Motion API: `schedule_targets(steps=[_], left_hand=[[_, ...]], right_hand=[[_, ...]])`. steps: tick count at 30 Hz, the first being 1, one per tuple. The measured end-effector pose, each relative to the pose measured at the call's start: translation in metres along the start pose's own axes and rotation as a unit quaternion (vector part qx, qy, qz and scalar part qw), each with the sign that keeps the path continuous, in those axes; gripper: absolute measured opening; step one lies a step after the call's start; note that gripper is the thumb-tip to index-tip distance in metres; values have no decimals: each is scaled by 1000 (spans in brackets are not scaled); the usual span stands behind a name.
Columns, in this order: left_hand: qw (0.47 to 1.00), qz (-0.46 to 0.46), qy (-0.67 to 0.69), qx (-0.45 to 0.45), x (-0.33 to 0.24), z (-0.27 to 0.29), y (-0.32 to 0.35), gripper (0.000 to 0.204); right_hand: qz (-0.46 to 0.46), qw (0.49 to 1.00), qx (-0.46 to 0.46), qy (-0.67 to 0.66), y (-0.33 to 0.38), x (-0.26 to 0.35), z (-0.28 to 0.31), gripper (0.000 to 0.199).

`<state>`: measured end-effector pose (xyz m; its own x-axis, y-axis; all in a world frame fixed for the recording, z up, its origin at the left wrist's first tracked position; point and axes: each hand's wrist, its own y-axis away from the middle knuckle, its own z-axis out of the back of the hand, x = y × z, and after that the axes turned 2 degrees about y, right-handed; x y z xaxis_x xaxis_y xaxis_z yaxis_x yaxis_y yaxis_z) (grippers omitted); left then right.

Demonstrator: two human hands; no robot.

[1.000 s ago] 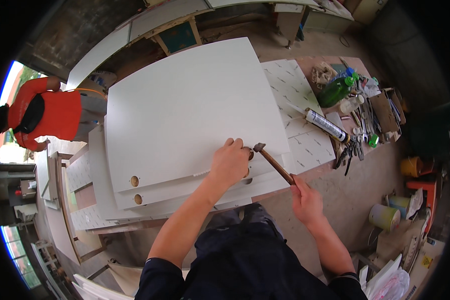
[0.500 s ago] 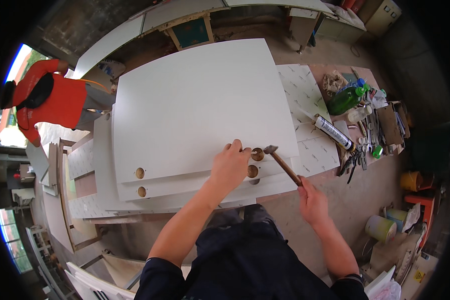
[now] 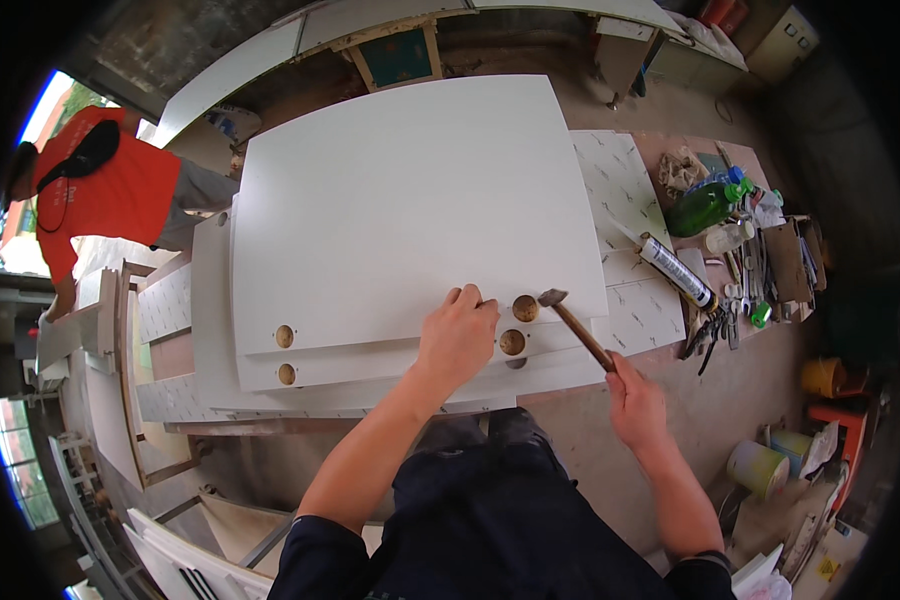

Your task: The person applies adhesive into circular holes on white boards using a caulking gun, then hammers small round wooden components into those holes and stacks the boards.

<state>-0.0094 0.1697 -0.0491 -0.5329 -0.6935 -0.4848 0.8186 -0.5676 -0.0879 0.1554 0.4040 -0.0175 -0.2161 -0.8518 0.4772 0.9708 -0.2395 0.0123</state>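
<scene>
Right beside the round hinge-cup hole (image 3: 525, 308) in the top white laminated panel (image 3: 410, 210), the wooden-handled hammer (image 3: 577, 331) hovers, right hand (image 3: 635, 402) clenched around it. Left hand (image 3: 457, 336) presses flat nearby; a glancing blow could catch its fingers.

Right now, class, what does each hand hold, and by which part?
The right hand holds a hammer by its handle's end. The left hand holds nothing; it rests on the white panel.

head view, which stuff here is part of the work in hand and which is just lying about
In hand: hammer held in the right hand; top white panel under the left hand; round hole by the hammer head.

Lying about: green bottle, sealant tube, pliers, paint tins.
</scene>
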Motion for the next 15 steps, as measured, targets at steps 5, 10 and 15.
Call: schedule_targets(steps=[5,10,15], left_hand=[[1000,-1,-13,3,2,3,-2,11],[1000,-6,0,-25,2,-3,-7,10],[1000,7,11,-3,-1,-3,1,10]], right_hand=[[-3,994,-63,-86,-7,11,7,28],[4,1000,11,-14,-11,-1,-5,28],[6,995,-7,-99,-10,30,3,29]])
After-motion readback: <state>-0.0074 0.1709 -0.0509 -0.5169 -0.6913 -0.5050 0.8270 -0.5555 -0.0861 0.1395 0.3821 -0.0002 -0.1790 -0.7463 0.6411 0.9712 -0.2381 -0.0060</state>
